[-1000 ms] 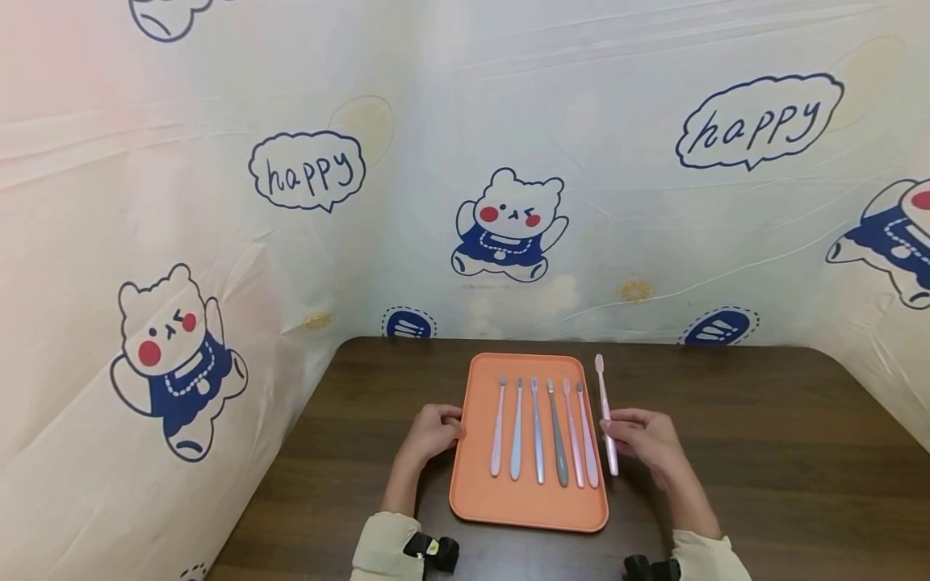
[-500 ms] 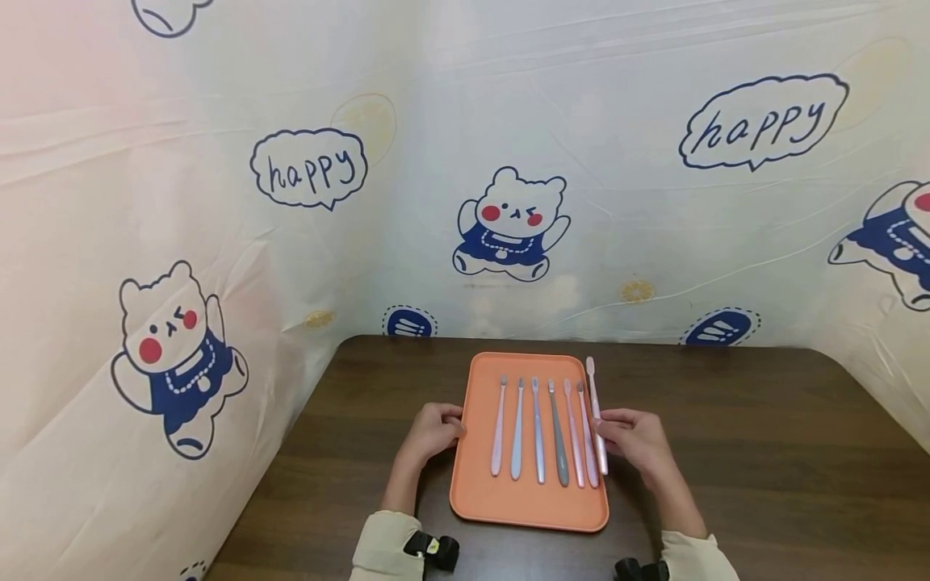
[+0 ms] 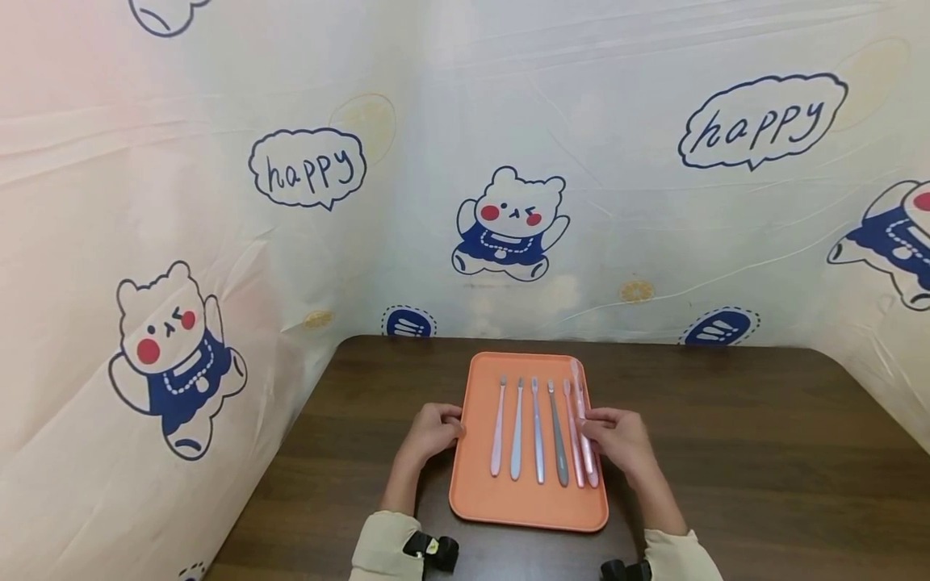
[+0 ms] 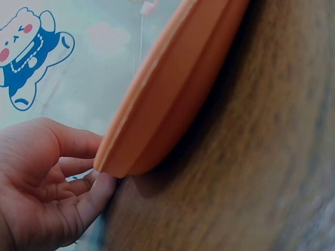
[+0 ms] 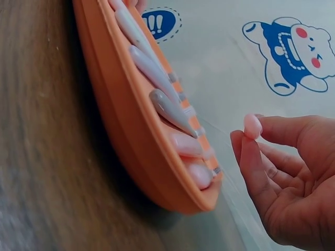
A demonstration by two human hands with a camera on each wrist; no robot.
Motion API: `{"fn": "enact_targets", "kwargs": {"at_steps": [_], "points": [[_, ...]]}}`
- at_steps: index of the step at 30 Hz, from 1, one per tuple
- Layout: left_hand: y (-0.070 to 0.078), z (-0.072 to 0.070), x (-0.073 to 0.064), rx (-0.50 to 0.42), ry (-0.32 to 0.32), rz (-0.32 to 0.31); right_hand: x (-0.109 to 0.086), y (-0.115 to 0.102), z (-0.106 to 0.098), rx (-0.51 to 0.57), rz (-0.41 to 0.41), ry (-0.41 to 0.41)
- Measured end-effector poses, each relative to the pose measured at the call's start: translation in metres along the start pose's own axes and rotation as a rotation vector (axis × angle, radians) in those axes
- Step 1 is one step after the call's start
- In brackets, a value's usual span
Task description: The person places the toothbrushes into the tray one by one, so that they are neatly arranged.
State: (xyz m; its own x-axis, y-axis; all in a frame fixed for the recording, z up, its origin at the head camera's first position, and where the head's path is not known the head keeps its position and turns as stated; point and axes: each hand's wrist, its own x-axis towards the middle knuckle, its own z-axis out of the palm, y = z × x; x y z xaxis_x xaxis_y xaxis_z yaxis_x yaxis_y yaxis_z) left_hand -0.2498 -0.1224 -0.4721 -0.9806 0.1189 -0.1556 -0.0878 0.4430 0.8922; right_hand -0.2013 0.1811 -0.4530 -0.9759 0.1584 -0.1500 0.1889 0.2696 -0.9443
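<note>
In the head view, an orange tray (image 3: 523, 504) lies on the table, bearing a row of several toothbrushes side by side, among them a light blue toothbrush (image 3: 517, 456) and a grey toothbrush (image 3: 560, 456). My left hand (image 3: 429, 436) pinches the tray's left rim between thumb and fingers; the left wrist view shows this grip up close. My right hand (image 3: 623, 440) pinches a pink toothbrush (image 3: 576, 373) by its handle, head pointing away from me. That brush is held above the tray's right side and overlaps the rightmost pink toothbrush (image 3: 594, 481) in the head view.
A dark wooden table (image 3: 763, 452) extends to both sides of the tray. Behind it hangs a pale curtain (image 3: 617, 202) printed with bears and speech bubbles. Black wrist cameras sit at both sleeves (image 3: 385, 545).
My right hand has carried the pink toothbrush leftward, from beside the tray to over its right side. The left hand and the tray have stayed in place.
</note>
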Motion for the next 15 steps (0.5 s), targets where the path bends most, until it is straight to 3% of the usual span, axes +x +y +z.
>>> {"fn": "enact_targets", "kwargs": {"at_steps": [15], "points": [[0.0019, -0.0005, -0.0009, 0.011, 0.007, -0.008, -0.0016, -0.0012, 0.0106, -0.074, -0.025, 0.01]]}}
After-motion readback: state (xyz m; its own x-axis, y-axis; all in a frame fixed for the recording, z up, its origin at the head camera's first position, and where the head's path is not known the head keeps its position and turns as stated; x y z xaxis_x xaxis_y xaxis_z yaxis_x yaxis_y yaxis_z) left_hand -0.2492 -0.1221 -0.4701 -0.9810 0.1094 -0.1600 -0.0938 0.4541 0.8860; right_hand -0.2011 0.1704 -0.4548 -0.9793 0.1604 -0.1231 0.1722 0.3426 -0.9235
